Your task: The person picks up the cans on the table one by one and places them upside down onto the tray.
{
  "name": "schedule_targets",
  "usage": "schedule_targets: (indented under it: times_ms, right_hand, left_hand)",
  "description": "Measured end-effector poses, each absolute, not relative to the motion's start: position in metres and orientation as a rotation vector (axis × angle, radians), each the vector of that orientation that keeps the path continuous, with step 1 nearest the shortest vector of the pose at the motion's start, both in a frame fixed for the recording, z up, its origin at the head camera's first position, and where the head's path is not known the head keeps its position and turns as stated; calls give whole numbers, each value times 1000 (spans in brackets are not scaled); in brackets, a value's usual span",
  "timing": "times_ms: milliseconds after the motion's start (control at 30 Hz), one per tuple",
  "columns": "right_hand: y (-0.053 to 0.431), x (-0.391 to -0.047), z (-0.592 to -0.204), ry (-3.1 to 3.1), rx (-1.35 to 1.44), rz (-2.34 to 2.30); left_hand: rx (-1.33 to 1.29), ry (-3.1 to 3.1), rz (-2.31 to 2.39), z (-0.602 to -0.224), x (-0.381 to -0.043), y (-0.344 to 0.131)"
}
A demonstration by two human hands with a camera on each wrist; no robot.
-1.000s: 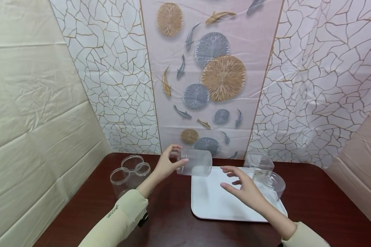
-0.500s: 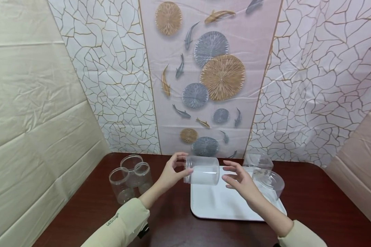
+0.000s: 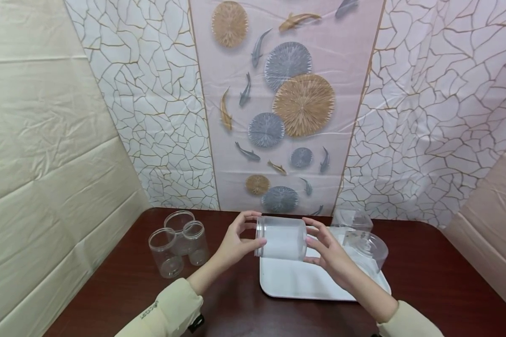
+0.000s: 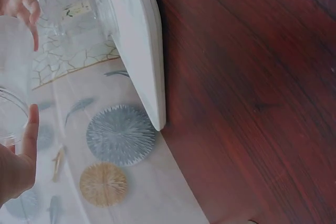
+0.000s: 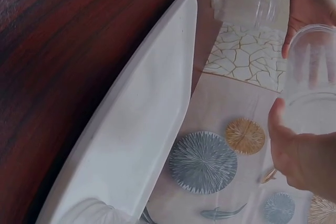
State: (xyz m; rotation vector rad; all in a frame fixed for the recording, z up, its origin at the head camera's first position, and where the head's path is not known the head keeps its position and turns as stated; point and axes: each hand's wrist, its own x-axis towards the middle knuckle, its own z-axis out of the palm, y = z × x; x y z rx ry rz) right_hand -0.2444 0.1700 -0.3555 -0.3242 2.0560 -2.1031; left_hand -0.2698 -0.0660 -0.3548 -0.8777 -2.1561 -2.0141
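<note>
A clear plastic jar [image 3: 283,238] lies on its side in the air over the left part of the white tray [image 3: 295,286]. Its threaded mouth faces left, where my left hand [image 3: 236,241] grips the rim between thumb and fingers. My right hand [image 3: 331,252] holds the base end, thumb in front and fingers curled behind. In the left wrist view the jar [image 4: 13,72] shows at the left edge between both hands. From the right wrist the jar's [image 5: 312,77] clear wall shows the fingers behind it.
Several clear jars [image 3: 166,255] stand upright and close together on the dark red table [image 3: 122,285] at the left. At the tray's right side are a round clear container [image 3: 368,252] and a squarer clear one [image 3: 352,220] behind it. A patterned cloth [image 3: 278,164] hangs behind the table.
My left hand has brought the jar right and nearer to me. My right hand, earlier apart from it, has closed on its base end. The other containers have stayed in place.
</note>
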Motion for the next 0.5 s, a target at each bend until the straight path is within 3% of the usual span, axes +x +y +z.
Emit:
schedule_targets:
  times_ms: [500]
  right_hand:
    - [167, -243, -356, 2020, -402, -2123]
  left_hand:
    - [-907, -2163, -1972, -357, -264, -67]
